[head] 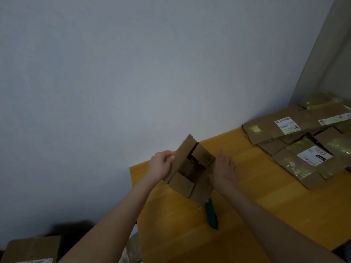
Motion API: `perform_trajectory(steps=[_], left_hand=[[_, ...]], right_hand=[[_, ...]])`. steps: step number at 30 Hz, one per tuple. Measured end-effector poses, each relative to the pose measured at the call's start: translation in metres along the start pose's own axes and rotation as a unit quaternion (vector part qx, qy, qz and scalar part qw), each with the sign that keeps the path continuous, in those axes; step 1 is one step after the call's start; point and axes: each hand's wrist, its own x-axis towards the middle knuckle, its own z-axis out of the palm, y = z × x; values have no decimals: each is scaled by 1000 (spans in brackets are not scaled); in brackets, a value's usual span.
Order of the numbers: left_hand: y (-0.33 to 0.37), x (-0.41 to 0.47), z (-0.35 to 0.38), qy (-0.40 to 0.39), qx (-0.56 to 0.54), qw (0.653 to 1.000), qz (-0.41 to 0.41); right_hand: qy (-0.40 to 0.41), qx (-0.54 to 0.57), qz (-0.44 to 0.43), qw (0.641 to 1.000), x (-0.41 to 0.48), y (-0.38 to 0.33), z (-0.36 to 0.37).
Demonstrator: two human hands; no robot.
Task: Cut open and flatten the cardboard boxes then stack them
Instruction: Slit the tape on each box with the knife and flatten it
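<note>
A small brown cardboard box (pixel 190 168) stands on the yellow table (pixel 266 196) with its flaps open and its inside showing. My left hand (pixel 161 166) grips the box's left flap, thumb on the near face. Against the box's right side lies my right hand (pixel 226 168), its fingers straight and spread. A green-handled knife (pixel 211 215) lies on the table just in front of the box, its blade end hidden under the box. At the far right of the table lies a stack of flattened boxes (pixel 303 141) with white labels.
A white wall runs along the table's far and left sides. On the floor at the lower left sits another taped cardboard box (pixel 32 249). The table's left edge is right beside the held box.
</note>
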Motion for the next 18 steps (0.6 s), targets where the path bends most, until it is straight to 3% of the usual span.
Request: perform_trajectory(steps=[3, 7, 11, 14, 17, 18], left_hand=[[13, 3, 0, -25, 38, 997, 62], [17, 5, -7, -77, 48, 992, 85], [6, 11, -24, -65, 59, 994, 66], [-8, 12, -32, 10, 65, 997, 39], [-27, 5, -28, 172, 32, 984, -32], [-34, 4, -25, 182, 0, 979, -88]], right_hand=[[-42, -19, -18, 999, 4, -7, -1], [-7, -14, -20, 1000, 6, -4, -3], [-50, 112, -91, 988, 4, -5, -11], [-34, 254, -84, 963, 6, -6, -10], [-1, 237, -86, 968, 2, -12, -3], [14, 227, -89, 970, 0, -13, -1]])
